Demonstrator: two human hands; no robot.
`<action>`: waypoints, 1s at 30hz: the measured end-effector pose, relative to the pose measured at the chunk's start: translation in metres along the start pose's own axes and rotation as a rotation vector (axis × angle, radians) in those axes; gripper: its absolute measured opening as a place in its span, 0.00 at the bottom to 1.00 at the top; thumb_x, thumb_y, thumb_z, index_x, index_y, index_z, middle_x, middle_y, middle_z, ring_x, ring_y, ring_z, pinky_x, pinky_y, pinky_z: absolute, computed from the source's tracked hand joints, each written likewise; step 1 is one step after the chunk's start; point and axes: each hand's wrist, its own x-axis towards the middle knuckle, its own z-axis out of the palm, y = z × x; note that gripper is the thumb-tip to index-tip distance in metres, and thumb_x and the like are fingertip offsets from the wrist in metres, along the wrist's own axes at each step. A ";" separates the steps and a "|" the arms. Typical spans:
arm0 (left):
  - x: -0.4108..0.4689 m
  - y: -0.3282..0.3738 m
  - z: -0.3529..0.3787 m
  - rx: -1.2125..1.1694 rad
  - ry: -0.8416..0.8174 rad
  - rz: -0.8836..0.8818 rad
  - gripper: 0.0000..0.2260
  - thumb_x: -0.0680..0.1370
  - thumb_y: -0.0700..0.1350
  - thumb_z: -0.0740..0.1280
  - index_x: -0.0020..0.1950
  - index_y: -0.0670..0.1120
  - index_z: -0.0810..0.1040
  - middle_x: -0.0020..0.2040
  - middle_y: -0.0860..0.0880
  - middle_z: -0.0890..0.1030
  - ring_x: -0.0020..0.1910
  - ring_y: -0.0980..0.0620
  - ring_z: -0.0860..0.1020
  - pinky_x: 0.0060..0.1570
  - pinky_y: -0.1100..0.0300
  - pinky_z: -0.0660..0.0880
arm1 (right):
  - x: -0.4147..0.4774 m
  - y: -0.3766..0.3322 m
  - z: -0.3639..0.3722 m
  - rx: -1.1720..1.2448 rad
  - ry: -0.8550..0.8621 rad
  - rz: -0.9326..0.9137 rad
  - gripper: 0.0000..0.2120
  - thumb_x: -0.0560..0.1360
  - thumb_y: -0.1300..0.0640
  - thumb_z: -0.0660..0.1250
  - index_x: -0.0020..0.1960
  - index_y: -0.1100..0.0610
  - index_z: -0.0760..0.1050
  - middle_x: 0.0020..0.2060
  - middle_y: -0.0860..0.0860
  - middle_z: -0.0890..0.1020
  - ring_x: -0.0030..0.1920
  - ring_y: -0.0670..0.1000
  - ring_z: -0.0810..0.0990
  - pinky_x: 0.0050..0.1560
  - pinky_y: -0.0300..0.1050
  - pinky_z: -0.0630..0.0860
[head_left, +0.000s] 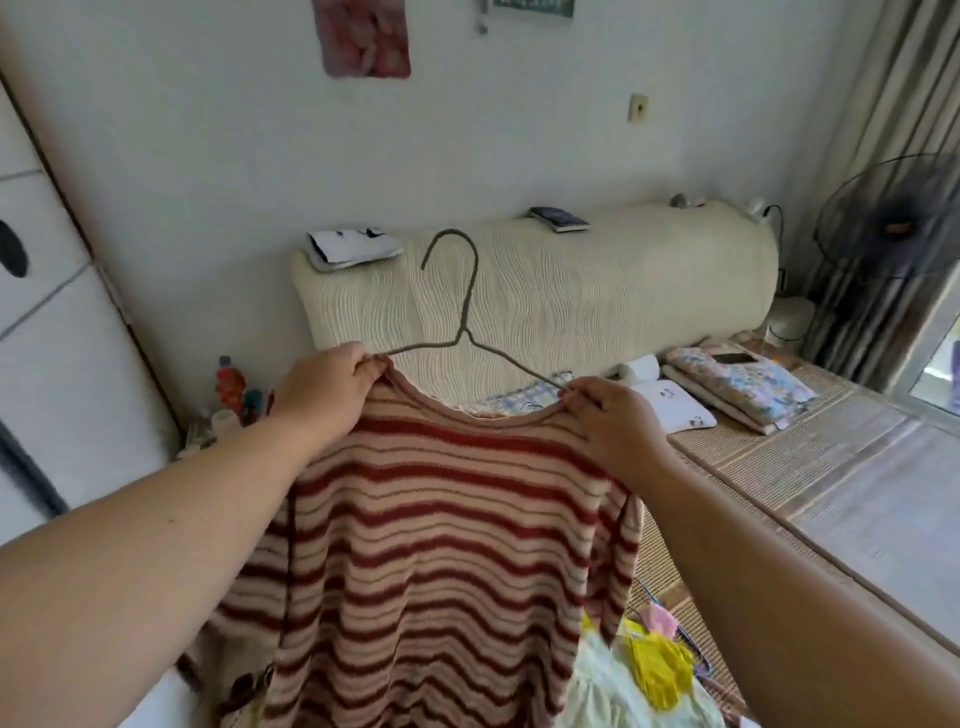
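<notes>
So that the striped top (441, 545) sits right on the hanger (460, 317), the left hand (324, 397) and right hand (615, 421) pinch its shoulders.

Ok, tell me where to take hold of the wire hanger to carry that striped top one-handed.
Grip the wire hanger by its straight neck, above the twist, coming from the person's side. That part stands upright and bare above the striped top; the sloping arms run into the neckline, where the left hand and right hand pinch it.
</notes>
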 end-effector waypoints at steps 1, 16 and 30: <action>0.016 -0.003 0.011 -0.022 -0.026 -0.002 0.14 0.80 0.55 0.58 0.45 0.48 0.76 0.34 0.57 0.72 0.33 0.57 0.70 0.32 0.58 0.62 | 0.019 0.006 0.007 -0.004 -0.012 0.004 0.08 0.77 0.54 0.63 0.50 0.51 0.80 0.38 0.40 0.77 0.42 0.45 0.74 0.44 0.39 0.66; 0.239 -0.045 0.195 -0.056 -0.337 0.102 0.16 0.79 0.57 0.57 0.37 0.51 0.71 0.35 0.53 0.76 0.37 0.51 0.75 0.43 0.53 0.72 | 0.211 0.112 0.102 -0.048 -0.071 0.279 0.06 0.77 0.52 0.63 0.45 0.45 0.77 0.38 0.40 0.79 0.41 0.42 0.76 0.43 0.40 0.71; 0.309 -0.103 0.472 0.018 -1.026 0.229 0.16 0.81 0.53 0.56 0.35 0.51 0.67 0.37 0.50 0.74 0.42 0.48 0.75 0.41 0.55 0.69 | 0.267 0.290 0.243 -0.408 -0.213 0.828 0.11 0.80 0.53 0.57 0.44 0.45 0.77 0.43 0.44 0.81 0.50 0.51 0.75 0.56 0.48 0.73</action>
